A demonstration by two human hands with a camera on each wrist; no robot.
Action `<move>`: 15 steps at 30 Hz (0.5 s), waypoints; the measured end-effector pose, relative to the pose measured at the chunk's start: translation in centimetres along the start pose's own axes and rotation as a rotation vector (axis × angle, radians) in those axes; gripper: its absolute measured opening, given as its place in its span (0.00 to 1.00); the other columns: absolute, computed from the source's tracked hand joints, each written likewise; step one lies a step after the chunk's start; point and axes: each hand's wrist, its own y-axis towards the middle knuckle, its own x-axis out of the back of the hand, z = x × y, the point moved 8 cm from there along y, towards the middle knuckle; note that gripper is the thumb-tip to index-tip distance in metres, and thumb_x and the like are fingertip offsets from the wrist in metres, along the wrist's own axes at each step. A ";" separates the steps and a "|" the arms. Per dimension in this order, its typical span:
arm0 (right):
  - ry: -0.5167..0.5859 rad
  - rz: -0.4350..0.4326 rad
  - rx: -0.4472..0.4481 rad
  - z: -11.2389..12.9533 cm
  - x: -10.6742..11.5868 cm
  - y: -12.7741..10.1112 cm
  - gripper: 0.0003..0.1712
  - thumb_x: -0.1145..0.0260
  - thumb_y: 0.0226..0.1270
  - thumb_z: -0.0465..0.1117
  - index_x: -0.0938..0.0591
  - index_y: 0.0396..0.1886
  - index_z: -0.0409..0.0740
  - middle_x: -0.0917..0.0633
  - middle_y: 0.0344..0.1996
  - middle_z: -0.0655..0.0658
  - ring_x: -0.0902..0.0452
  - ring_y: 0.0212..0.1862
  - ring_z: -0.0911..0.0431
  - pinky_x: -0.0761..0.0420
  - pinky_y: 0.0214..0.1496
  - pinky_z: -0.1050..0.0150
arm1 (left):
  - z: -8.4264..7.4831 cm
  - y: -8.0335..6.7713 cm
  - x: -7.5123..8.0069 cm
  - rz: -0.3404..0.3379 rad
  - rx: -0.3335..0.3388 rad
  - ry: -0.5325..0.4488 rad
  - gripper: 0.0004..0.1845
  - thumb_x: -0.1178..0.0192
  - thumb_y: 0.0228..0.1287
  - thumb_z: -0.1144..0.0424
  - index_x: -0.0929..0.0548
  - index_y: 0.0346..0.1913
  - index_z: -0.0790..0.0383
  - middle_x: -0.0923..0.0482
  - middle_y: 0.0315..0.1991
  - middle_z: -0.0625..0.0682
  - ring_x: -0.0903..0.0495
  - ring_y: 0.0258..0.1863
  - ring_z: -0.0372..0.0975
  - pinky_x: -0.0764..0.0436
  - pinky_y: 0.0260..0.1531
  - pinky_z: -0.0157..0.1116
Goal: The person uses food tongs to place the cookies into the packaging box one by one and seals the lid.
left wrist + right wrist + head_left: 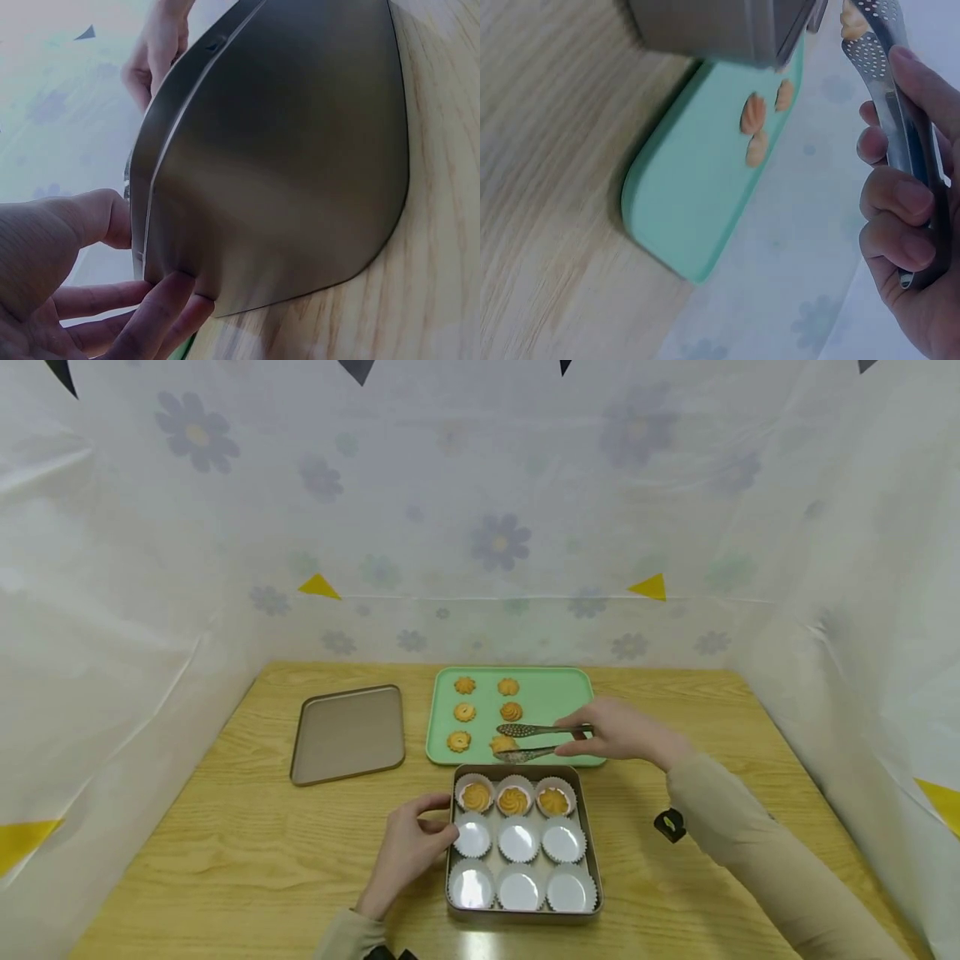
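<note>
My right hand (622, 731) holds metal tongs (536, 729) over the front part of a green tray (558, 693). Between the perforated tong tips is a piped cookie (853, 21); whether it touches the tray I cannot tell. Other cookies (465, 712) lie on the tray's left half. My left hand (412, 843) holds the left side of a deep square baking tin (592, 860), thumb at the rim and fingers against the outer wall (277, 202). In the tin stand rows of white paper cups (519, 839). Each back-row cup has a cookie (513, 801) in it.
A shallow brown tray (348, 735) lies on the wooden table (247, 835), left of the green one. The tin stands just in front of the green tray. White flowered sheeting (420, 510) encloses the table at the back and sides.
</note>
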 end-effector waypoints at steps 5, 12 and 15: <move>0.002 0.044 0.102 3.0 -1.1 -0.3 0.23 0.34 0.69 0.56 0.14 0.56 0.49 0.24 0.20 0.60 0.40 0.21 0.68 0.36 0.26 0.73 | 0.3 0.1 -0.1 0.012 0.014 0.002 0.24 0.35 0.51 0.74 0.18 0.55 0.73 0.17 0.53 0.71 0.10 0.39 0.51 0.13 0.30 0.29; 0.002 0.105 0.198 5.6 -3.3 -0.2 0.12 0.33 0.69 0.51 0.13 0.39 0.48 0.31 0.16 0.59 0.44 0.20 0.71 0.41 0.24 0.76 | 0.4 0.2 -0.1 0.026 0.027 0.005 0.24 0.36 0.52 0.74 0.19 0.56 0.74 0.18 0.54 0.73 0.10 0.40 0.52 0.13 0.31 0.30; -0.006 0.118 0.226 6.1 -4.1 -0.1 0.10 0.33 0.68 0.50 0.15 0.34 0.50 0.29 0.17 0.59 0.43 0.21 0.72 0.40 0.25 0.76 | 0.3 0.1 -0.2 0.030 0.028 0.002 0.24 0.35 0.52 0.74 0.19 0.56 0.75 0.19 0.55 0.73 0.10 0.40 0.52 0.12 0.31 0.31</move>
